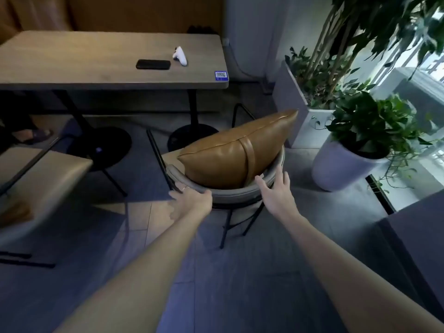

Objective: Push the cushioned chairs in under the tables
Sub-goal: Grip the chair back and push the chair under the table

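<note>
Head view: two chairs, one table, two planters.
Second chair (40, 179): far left, pale seat, just outside the table edge.
Table (72, 68): near edge bare; two round bases below, open floor between.
Tabletop: one black phone (153, 64), one white controller (180, 56).
Left hand (192, 200): fingers curled onto the backrest rim, gripping.
Cushioned chair (230, 194): one tan cushion (235, 155); stands clear of the table, near its right corner.
Right hand (276, 191): open, fingers spread, resting on the rim.
Planters: white pot (341, 171) close at right, tight room there.
</note>
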### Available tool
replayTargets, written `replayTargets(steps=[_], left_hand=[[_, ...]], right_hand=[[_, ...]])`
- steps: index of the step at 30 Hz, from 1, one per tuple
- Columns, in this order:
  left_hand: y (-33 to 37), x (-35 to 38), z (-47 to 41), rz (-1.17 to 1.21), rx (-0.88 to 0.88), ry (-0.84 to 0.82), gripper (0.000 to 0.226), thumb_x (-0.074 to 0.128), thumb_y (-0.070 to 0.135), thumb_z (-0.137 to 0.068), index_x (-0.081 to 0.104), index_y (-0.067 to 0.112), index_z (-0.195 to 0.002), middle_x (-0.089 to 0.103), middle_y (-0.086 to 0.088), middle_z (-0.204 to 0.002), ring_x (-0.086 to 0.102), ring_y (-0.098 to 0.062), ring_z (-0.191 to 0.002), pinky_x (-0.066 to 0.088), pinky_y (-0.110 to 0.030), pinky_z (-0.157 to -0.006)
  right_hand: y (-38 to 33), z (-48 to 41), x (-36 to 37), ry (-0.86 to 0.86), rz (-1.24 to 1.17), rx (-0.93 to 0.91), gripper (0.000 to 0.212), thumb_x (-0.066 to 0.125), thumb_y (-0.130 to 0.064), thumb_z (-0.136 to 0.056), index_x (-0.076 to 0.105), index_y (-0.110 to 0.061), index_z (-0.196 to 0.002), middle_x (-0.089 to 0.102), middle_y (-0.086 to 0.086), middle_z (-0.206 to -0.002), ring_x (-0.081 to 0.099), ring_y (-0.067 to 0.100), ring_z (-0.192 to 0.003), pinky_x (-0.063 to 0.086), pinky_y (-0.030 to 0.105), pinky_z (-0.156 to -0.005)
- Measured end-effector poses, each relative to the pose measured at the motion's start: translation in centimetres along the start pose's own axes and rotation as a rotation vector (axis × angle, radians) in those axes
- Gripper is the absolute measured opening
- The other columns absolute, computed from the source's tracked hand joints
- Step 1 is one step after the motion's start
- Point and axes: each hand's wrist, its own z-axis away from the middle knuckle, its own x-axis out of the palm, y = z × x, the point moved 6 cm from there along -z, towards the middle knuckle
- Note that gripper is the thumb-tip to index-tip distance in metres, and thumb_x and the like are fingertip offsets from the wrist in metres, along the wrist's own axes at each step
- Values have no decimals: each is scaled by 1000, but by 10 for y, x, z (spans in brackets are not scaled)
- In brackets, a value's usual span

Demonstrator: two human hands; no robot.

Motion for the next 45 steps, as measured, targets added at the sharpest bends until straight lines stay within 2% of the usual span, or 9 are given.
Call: replayTargets(steps=[4, 8, 13, 15, 18, 25, 29, 40, 45], left_hand=[[-2, 28, -27, 131, -162, -109, 92, 51, 49, -91, 0, 16, -160, 25, -18, -158, 40, -38, -134, 41, -48, -105], [8, 55, -39, 197, -195, -101, 89, 55, 49, -88, 9, 22, -160, 19, -17, -160, 44, -42, -131, 44, -46, -103], [23, 78, -45, 302, -186, -6, 110, 62, 43, -87, -22, 27, -155, -9, -20, -165, 39, -42, -139, 38, -45, -110], [26, 82, -48, 356, -210, 29, 115, 65, 39, -86, -28, 29, -153, -11, -21, -164, 43, -43, -135, 38, -44, -111], [28, 86, -48, 414, -254, 61, 116, 70, 31, -85, -21, 29, -156, -2, -20, -163, 54, -44, -120, 46, -40, -99], [27, 95, -52, 407, -306, 137, 84, 65, 17, -82, 23, 15, -154, 18, -19, -152, 49, -49, -118, 48, -47, -97], [26, 96, -55, 370, -276, 152, 80, 60, 14, -82, 23, 13, -153, 22, -20, -149, 48, -50, -119, 46, -50, -100], [14, 72, -66, 316, -183, 141, 74, 57, 18, -88, 21, 8, -153, 29, -21, -142, 56, -48, -107, 49, -51, -96], [-7, 51, -83, 316, -151, 133, 73, 57, 14, -88, 22, 9, -152, 28, -21, -143, 51, -46, -114, 48, -51, -96]], right_hand=[[24, -39, 13, 33, -200, 176, 95, 56, -59, -97, -1, -28, -167, 1, 7, -176, 18, 33, -159, 23, 49, -122], [40, -71, 26, 15, -241, 266, 101, 61, -55, -95, -4, -26, -166, 2, 8, -176, 20, 37, -158, 23, 52, -123], [55, -101, 31, -20, -280, 348, 107, 68, -47, -94, -9, -30, -165, 6, 11, -176, 26, 42, -155, 30, 55, -120], [61, -110, 31, -37, -324, 391, 109, 70, -45, -92, -10, -33, -165, 11, 10, -175, 30, 43, -153, 33, 61, -119], [68, -119, 31, -65, -414, 453, 109, 73, -40, -91, -9, -39, -164, 19, 8, -173, 32, 43, -152, 35, 68, -115], [72, -129, 35, -131, -573, 490, 105, 71, -25, -91, -3, -45, -163, 32, 8, -167, 41, 45, -144, 46, 70, -105], [72, -129, 38, -119, -594, 473, 97, 66, -16, -90, 6, -42, -162, 42, 12, -157, 48, 44, -136, 49, 69, -102], [61, -116, 57, -136, -635, 465, 93, 64, -13, -90, 8, -41, -159, 44, 12, -152, 50, 43, -133, 51, 70, -100], [50, -97, 84, -99, -649, 475, 93, 67, -16, -88, 11, -44, -156, 45, 14, -149, 49, 42, -133, 52, 69, -99]])
